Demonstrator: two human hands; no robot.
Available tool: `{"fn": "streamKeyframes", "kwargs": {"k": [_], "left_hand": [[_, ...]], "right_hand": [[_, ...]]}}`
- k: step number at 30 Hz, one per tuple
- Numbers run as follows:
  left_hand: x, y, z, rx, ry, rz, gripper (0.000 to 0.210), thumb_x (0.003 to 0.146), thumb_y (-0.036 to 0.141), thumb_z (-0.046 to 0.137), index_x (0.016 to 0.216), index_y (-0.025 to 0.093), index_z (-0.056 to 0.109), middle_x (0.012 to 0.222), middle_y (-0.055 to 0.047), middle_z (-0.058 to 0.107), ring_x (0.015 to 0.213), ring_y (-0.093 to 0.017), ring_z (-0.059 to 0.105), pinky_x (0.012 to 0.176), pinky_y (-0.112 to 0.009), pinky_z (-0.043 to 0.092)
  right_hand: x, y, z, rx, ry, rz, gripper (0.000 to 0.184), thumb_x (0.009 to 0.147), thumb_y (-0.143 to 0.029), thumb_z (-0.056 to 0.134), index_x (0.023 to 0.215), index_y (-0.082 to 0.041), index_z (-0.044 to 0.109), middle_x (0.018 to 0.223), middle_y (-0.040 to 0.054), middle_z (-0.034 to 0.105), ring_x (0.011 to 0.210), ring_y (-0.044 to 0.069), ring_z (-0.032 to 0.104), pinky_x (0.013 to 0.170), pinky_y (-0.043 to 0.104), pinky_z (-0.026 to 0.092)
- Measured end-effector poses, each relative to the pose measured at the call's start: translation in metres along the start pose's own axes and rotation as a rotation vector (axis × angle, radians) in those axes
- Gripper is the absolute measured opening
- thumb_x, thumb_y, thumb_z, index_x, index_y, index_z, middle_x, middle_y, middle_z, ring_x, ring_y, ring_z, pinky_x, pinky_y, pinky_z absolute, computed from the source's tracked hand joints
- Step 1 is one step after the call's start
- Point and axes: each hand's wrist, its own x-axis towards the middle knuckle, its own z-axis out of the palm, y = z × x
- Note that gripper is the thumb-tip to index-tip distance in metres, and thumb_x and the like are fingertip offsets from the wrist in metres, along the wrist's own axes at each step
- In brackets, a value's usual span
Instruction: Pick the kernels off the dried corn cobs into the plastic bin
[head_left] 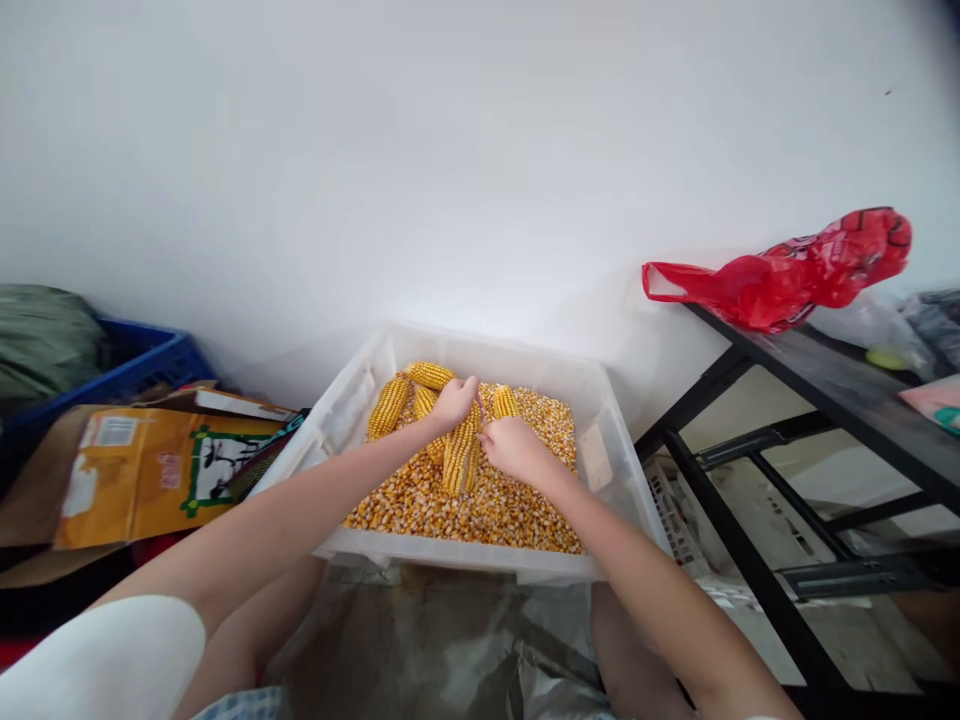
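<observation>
My left hand [456, 403] is closed at the upper end of a yellow ear of corn [460, 458], which slants down toward me over loose kernels [420, 510]. My right hand [516, 447] is closed too, its fingertips against the right side of that ear. A narrow pinkish piece shows between the two hands; I cannot make out what it is. More ears lie around them: one ear [388, 405] at the left, another ear [430, 375] at the back, and a partly covered ear [505, 401] behind my right hand. Everything sits inside a translucent plastic bin [450, 548].
A white wall [480, 180] rises behind the bin. To the left are an opened orange cardboard box [150, 470] and a blue crate [150, 360]. At the right stands a black metal-framed rack [840, 390] with a red plastic bag [795, 275] on top.
</observation>
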Motion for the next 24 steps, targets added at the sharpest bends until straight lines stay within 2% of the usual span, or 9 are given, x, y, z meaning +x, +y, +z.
{"fn": "streamKeyframes", "kwargs": {"k": [7,9,12,15,19,24], "left_hand": [[-0.008,0.006,0.007,0.098,-0.058,0.179,0.039,0.077,0.033,0.028,0.049,0.016,0.050,0.050,-0.003,0.053,0.057,-0.016,0.050,0.064,-0.027,0.040],[-0.015,0.008,0.013,0.132,-0.120,0.244,0.037,0.077,0.031,0.029,0.049,0.016,0.048,0.049,-0.001,0.051,0.054,-0.014,0.047,0.059,-0.026,0.037],[-0.024,0.011,0.024,0.213,-0.236,0.347,0.036,0.077,0.031,0.034,0.046,0.016,0.044,0.045,0.001,0.043,0.048,-0.011,0.039,0.051,-0.025,0.030],[-0.026,0.013,0.027,0.230,-0.260,0.347,0.038,0.078,0.033,0.035,0.047,0.015,0.047,0.045,0.001,0.043,0.047,-0.011,0.040,0.051,-0.025,0.031],[-0.017,0.010,0.010,0.096,-0.240,0.257,0.045,0.080,0.032,0.027,0.049,0.014,0.055,0.050,-0.002,0.055,0.058,-0.014,0.051,0.067,-0.025,0.040],[-0.006,0.006,-0.012,-0.054,-0.144,0.118,0.042,0.079,0.031,0.026,0.052,0.015,0.054,0.052,-0.004,0.057,0.061,-0.016,0.054,0.074,-0.028,0.043]], "right_hand": [[-0.002,0.023,-0.016,0.191,-0.153,-0.138,0.031,0.085,-0.028,0.047,0.066,-0.012,0.066,0.059,0.0028,0.060,0.050,0.009,0.044,0.051,0.022,0.027],[-0.002,0.030,-0.017,0.260,-0.240,-0.154,0.031,0.084,-0.030,0.049,0.067,-0.012,0.067,0.054,0.0005,0.057,0.047,0.008,0.040,0.049,0.021,0.026],[-0.002,0.039,-0.017,0.376,-0.397,-0.164,0.023,0.080,-0.026,0.054,0.075,-0.012,0.070,0.056,-0.0005,0.058,0.050,0.008,0.042,0.049,0.020,0.028],[-0.003,0.045,-0.017,0.393,-0.461,-0.138,0.021,0.078,-0.024,0.055,0.076,-0.012,0.071,0.055,-0.0016,0.056,0.049,0.008,0.041,0.048,0.020,0.028],[-0.003,0.043,-0.017,0.376,-0.416,-0.167,0.028,0.080,-0.033,0.052,0.074,-0.014,0.071,0.049,-0.0035,0.049,0.045,0.008,0.035,0.047,0.021,0.024],[0.000,0.033,-0.016,0.343,-0.124,-0.089,0.031,0.086,-0.031,0.045,0.069,-0.013,0.064,0.056,-0.0005,0.053,0.051,0.008,0.040,0.051,0.022,0.023]]}}
